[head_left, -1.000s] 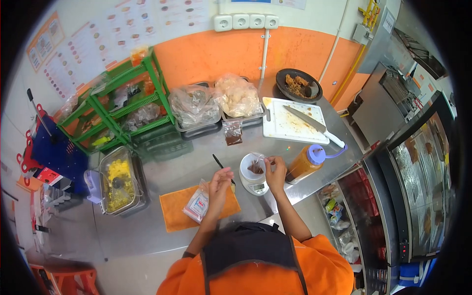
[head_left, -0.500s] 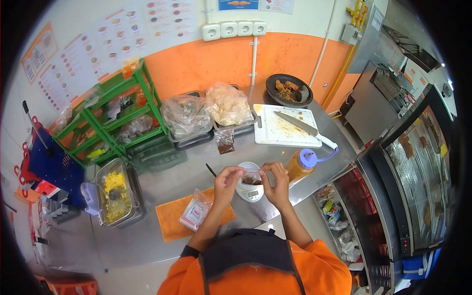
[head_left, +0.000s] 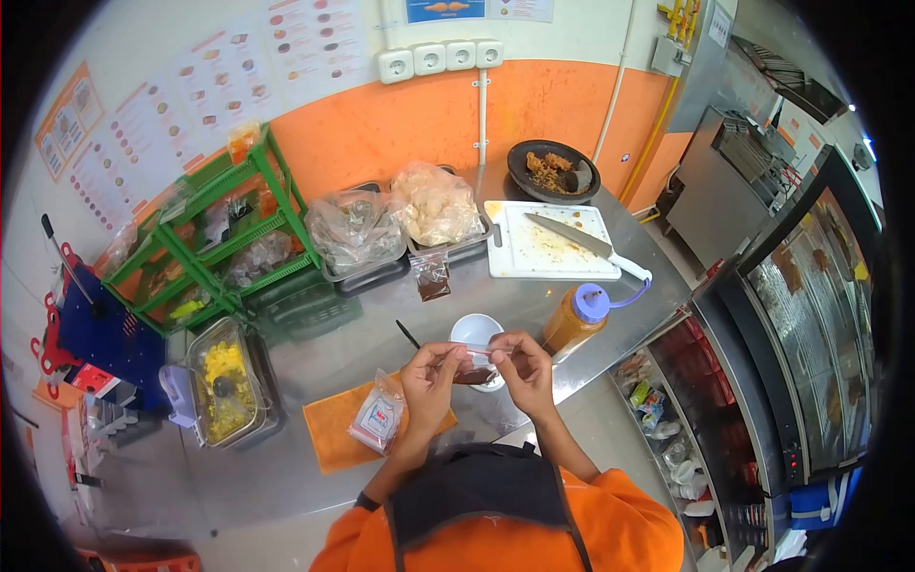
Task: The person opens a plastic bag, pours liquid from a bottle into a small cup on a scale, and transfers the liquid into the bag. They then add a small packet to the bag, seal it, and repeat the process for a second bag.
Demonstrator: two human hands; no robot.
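Between my two hands a small clear plastic bag (head_left: pixel 474 374) with dark brown contents is stretched by its top edge. My left hand (head_left: pixel 432 381) pinches one end of that edge, my right hand (head_left: pixel 523 374) the other. Just beyond them stands a white bowl (head_left: pixel 476 327), its lower part and whatever is under it mostly hidden by the bag and fingers. A dark handle (head_left: pixel 408 333) sticks out near my left hand. Left of my left wrist, a pack of clear bags (head_left: pixel 377 418) lies on an orange cloth (head_left: pixel 329 435).
A sauce bottle (head_left: pixel 575 320) stands right of my hands. Behind are a filled packet (head_left: pixel 433 277), a cutting board (head_left: pixel 510 250) with a knife (head_left: pixel 577 235), a mortar (head_left: pixel 519 177) and bagged trays. Green racks (head_left: pixel 214 250) and a yellow-food container (head_left: pixel 229 381) stand left.
Both hands have moved slightly toward me with the small bag, which now hangs nearer the bowl's front edge. More of the white bowl's inside shows beyond my fingers.
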